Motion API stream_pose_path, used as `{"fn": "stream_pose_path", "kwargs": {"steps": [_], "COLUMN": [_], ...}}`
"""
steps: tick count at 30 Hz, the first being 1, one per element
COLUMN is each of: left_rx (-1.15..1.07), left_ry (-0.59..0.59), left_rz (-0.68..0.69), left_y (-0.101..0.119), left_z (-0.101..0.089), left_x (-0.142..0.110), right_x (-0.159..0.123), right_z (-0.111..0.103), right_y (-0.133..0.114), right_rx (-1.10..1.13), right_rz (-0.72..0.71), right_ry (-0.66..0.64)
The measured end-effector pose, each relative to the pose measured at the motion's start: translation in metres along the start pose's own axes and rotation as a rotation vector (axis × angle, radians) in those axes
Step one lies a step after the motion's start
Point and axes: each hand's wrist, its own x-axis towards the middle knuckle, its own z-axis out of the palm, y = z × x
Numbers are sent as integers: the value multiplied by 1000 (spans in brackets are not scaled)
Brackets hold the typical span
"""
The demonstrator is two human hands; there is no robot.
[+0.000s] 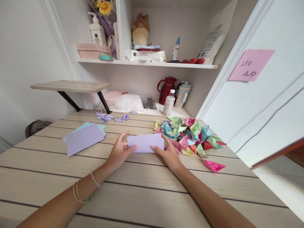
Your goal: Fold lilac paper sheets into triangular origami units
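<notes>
A folded sheet of lilac paper (pixel 144 142) is held above the middle of the table between both hands. My left hand (pixel 120 148) pinches its left end, thumb in front and fingers behind. At the other end, my right hand (pixel 168 152) grips it the same way, its thumb pressed on the lower front. Off to the left lies a stack of flat lilac sheets (pixel 85 138) on top of light blue sheets (pixel 101 127). Several small lilac folded paper pieces (pixel 109 117) rest at the back. A heap of colourful paper boats (pixel 187 133) spreads right of my right hand.
A pink paper boat (pixel 214 165) sits apart at the right. Behind the table stand a bottle (pixel 168 103), a red jug (pixel 167 90) and a cup (pixel 182 95). A small raised wooden shelf (pixel 70 85) is at the back left, below a wall shelf (pixel 147 64).
</notes>
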Motion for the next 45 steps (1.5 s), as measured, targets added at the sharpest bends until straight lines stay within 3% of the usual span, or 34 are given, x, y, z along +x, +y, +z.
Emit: {"fn": "stream_pose_path", "kwargs": {"steps": [4,15,19,23,26,29,35,41,45], "left_rx": [40,44,120,136,158,194,149,331,413], "left_ry": [-65,-125,-294,-504,-447,-366,-232,-282,-256], "left_rz": [-41,-26,-129,-235,-282,-286,-261,-214,-144], "left_y": [2,4,3,5,7,6,2,-6,-14], "left_z": [-1,-5,-1,5,6,6,7,2,-1], "left_x": [0,0,-5,-11,-12,-11,-9,-6,-5], "right_x": [5,4,6,3,-1,-5,-14,-18,-20], "right_z": [-2,-2,-4,-2,1,6,17,16,16], "right_y": [6,10,12,11,8,3,2,7,1], "right_rx": [-39,25,152,206,103,35,-58,-772,-1034], "right_rz": [31,38,34,102,173,182,22,-388,-583], "right_ry": [-33,63,161,50,-90,-103,-89,-28,-263]}}
